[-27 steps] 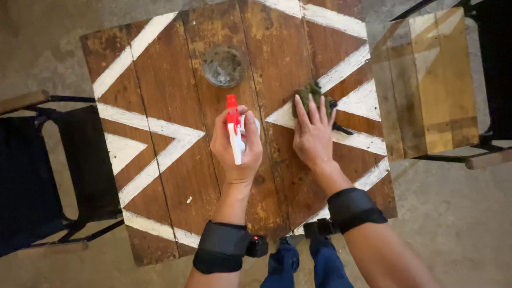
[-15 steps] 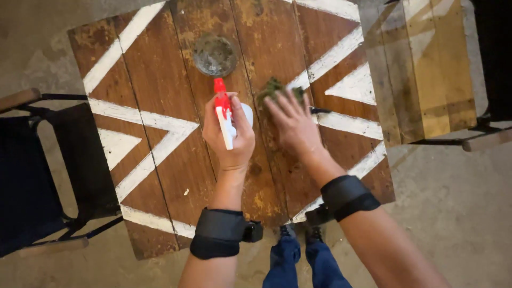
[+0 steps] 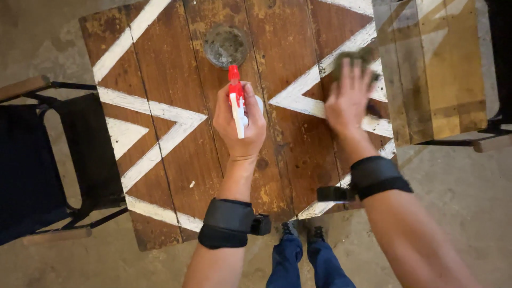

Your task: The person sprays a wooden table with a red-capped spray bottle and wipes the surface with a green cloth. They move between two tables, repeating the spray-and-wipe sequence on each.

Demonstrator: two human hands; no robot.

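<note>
Spray bottle: a white plastic spray bottle with a red nozzle and trigger (image 3: 236,102), held upright in a closed fist above the table, nozzle pointing away from the person toward the round grey metal disc.
Cloth: a dark green-grey crumpled cleaning cloth (image 3: 356,57), pressed flat under spread fingers on a white painted stripe near the table's right edge; blurred, mostly covered.
Table: a brown wooden plank table painted with white zigzag stripes (image 3: 170,133), worn and stained.

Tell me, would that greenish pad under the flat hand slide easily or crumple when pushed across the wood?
The pad looks soft and fibrous, so it would probably flex rather than stay stiff. Pressed flat under the right hand, it likely drags somewhat on the rough, worn table. It seems light.
</note>
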